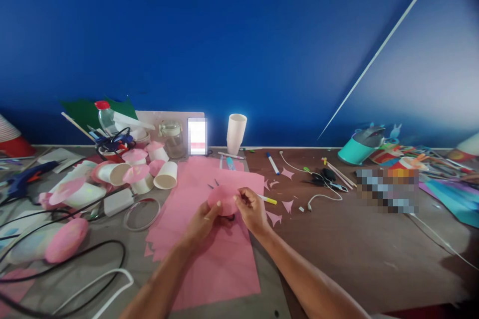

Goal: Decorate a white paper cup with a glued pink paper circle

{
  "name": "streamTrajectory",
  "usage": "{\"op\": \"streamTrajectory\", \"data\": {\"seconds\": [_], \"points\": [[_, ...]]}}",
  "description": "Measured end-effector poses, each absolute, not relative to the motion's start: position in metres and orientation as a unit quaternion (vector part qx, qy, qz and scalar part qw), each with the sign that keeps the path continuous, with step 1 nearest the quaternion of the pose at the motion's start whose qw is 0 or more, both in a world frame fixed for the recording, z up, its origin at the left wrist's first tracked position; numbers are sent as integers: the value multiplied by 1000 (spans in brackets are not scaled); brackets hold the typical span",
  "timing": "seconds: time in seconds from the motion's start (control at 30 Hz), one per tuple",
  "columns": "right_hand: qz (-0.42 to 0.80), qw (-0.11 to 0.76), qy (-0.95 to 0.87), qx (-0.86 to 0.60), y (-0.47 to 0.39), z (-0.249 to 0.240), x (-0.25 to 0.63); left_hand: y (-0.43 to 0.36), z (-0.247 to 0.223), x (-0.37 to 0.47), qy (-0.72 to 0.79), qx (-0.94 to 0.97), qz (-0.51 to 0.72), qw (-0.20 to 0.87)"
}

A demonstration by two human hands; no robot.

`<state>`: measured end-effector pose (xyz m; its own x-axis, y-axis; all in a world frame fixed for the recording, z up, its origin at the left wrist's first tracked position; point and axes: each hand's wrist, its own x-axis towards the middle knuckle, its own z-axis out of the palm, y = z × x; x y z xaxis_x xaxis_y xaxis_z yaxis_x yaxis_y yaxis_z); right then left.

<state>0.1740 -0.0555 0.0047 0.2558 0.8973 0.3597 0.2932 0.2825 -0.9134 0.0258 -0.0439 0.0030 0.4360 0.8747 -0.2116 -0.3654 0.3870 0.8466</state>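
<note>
Two hands pinch a pink paper disc [224, 200] between them. Scissors [217, 184] lie beyond, partly hidden; paper cups [165, 176] crowd left.

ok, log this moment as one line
left hand: on pink paper piece | right hand: at its edge | below: pink sheets | nearby: yellow-capped marker, pink scraps

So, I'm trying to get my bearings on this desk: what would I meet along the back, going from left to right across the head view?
Stack of red-and-white cups, red-capped bottle, glass jar, lit screen, white cup stack, blue-and-white marker, turquoise container.
</note>
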Motion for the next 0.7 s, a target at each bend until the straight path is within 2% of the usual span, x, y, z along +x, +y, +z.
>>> {"op": "streamTrajectory", "data": {"seconds": [0.3, 0.7], "points": [[223, 558, -566, -564, -60, 5, 170, -43, 4, 26, 355, 392, 408, 744], [276, 573, -552, -539, -57, -6, 170, -45, -1, 28, 309, 401, 408, 759]]}}
